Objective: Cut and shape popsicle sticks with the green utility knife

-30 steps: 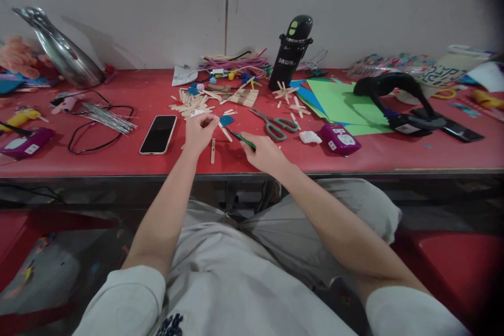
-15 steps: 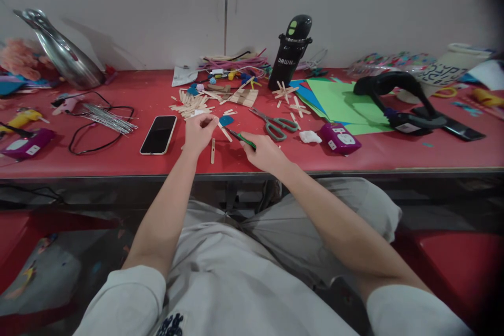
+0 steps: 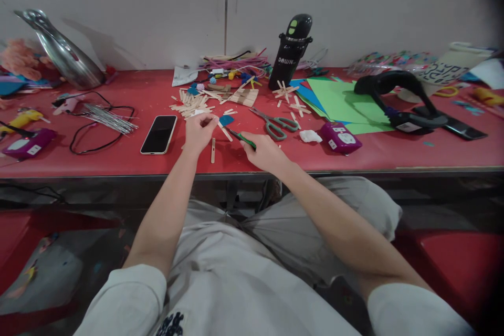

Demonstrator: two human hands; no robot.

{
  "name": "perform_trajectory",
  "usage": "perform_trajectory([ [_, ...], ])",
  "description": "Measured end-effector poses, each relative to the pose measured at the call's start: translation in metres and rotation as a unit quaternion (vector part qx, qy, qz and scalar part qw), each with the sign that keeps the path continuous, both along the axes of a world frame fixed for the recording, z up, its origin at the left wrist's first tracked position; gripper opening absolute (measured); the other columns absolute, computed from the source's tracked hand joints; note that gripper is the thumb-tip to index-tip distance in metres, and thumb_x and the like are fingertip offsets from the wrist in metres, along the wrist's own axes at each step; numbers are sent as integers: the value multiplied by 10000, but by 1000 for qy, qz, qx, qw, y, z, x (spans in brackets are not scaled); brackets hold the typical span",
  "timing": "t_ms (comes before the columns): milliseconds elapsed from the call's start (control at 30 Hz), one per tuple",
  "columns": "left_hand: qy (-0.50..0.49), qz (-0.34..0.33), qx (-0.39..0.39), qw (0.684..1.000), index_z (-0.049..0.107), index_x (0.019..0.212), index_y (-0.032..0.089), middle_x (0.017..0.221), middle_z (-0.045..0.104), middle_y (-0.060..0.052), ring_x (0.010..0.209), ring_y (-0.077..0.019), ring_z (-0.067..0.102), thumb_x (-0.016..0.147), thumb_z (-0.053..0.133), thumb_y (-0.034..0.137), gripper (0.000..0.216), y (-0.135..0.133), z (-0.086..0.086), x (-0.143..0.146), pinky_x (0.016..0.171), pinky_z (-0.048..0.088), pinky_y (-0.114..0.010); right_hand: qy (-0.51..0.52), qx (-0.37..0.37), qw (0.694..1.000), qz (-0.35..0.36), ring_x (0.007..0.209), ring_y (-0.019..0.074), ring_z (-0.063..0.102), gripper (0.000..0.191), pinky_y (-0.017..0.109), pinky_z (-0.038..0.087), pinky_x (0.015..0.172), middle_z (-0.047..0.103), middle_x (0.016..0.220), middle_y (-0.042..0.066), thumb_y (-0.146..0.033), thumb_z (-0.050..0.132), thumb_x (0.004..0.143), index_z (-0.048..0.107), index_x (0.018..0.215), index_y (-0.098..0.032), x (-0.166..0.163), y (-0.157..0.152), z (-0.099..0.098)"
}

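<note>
L hand (image 3: 199,134) now: nearly closed, thumb and index pinched together w/ one end of a stick (image 3: 226,131) btwn them, the rest slanting down toward the other hand. R hand (image 3: 266,152): fingers curled snug round the green handle of a knife (image 3: 247,141), blade pointing up-left at the stick; can't tell if the tip touches it. L forearm comes up from lower left, leaning inward, hand over the table (image 3: 118,165); R forearm cuts in on a longer diagonal from lower right, wrist abt. over the near edge. Both hands close, not touching, stick and blade in the gap.

Just below, btwn the two: a slotted stick (image 3: 213,150), flat. Just beyond, a blue piece (image 3: 226,120). Farther out, a stick pile (image 3: 191,103) past the L hand, phone (image 3: 159,135) to its left, scissors (image 3: 279,125) spread a bit past the R hand, then a white wad (image 3: 311,136) beside a purple box (image 3: 340,138). Black bottle (image 3: 286,60) upright at the back.
</note>
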State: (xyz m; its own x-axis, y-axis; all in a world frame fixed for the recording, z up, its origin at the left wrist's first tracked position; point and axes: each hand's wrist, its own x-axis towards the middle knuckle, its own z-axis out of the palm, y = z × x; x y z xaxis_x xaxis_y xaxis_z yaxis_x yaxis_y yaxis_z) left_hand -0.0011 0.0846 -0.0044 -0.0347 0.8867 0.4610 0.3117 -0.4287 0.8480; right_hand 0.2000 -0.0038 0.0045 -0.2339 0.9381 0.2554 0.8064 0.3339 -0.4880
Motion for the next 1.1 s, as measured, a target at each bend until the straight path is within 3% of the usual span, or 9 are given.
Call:
perform_trajectory([
  [400, -15, -3, -12, 1000, 741, 709, 197, 679, 714, -9, 665, -172, 641, 743, 722, 303, 113, 6, -6, 0, 680, 519, -313, -11, -3, 1000, 11, 1039, 282, 726, 343, 374, 536, 907, 772, 1135, 121, -213, 460, 957, 697, 1203, -181, 1, 2, -1],
  [800, -41, 6, -38, 998, 749, 684, 194, 685, 735, -12, 682, -181, 672, 705, 740, 242, 53, 14, -12, 1, 691, 545, -313, -15, -5, 1000, 7, 1074, 284, 720, 335, 385, 532, 953, 765, 1178, 111, -197, 470, 949, 710, 1183, -191, 0, 2, 0],
  [1100, -25, -21, 42, 999, 761, 735, 185, 739, 751, -25, 700, -167, 678, 769, 727, 262, 90, 0, 2, 3, 685, 547, -287, -11, 7, 1000, -18, 1135, 327, 710, 442, 435, 539, 982, 745, 1225, 148, -264, 454, 986, 622, 1379, -151, 2, -2, -5],
])
